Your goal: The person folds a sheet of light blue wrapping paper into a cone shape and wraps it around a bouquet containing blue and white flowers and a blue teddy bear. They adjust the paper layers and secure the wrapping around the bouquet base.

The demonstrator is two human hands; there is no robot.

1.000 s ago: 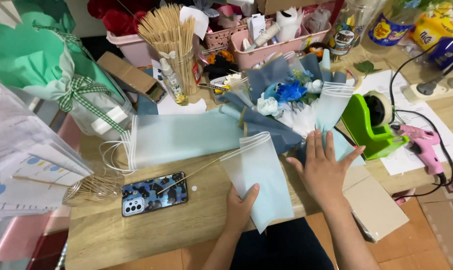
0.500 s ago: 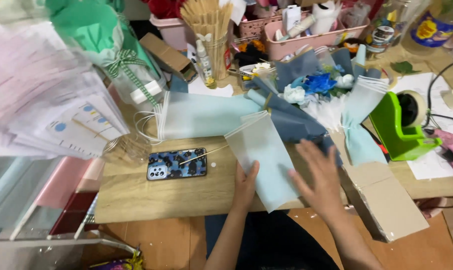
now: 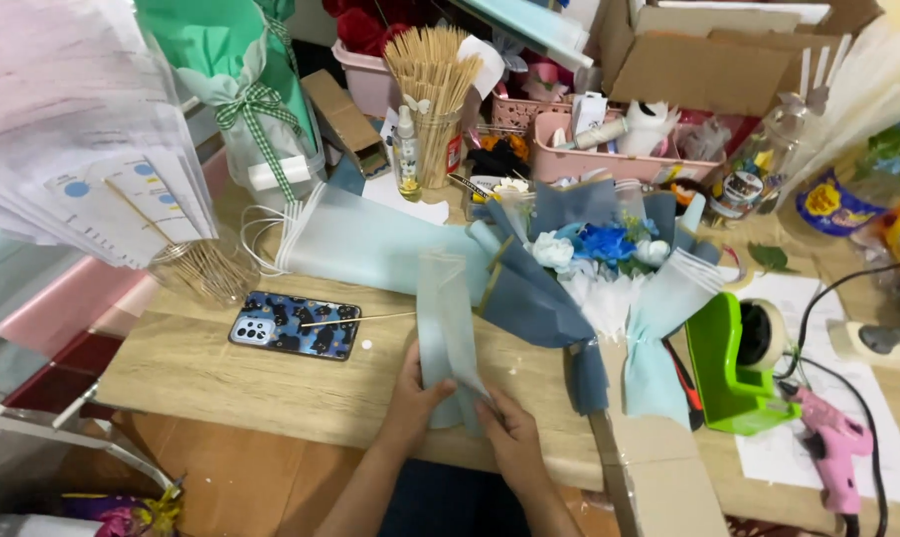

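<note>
Head view: both hands, left hand [image 3: 415,390] and right hand [image 3: 509,436], pinch a folded pale-blue wrapping sheet [image 3: 445,328] upright over the bench [image 3: 271,383]; the bouquet [image 3: 594,264] lies just beyond. Judged mid-fold, creasing needs firm, even pressure.

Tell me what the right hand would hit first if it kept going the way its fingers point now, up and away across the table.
The right hand already touches the folded pale blue sheet. Past it, probably the dark blue wrap of the bouquet; depth is unclear.
</note>
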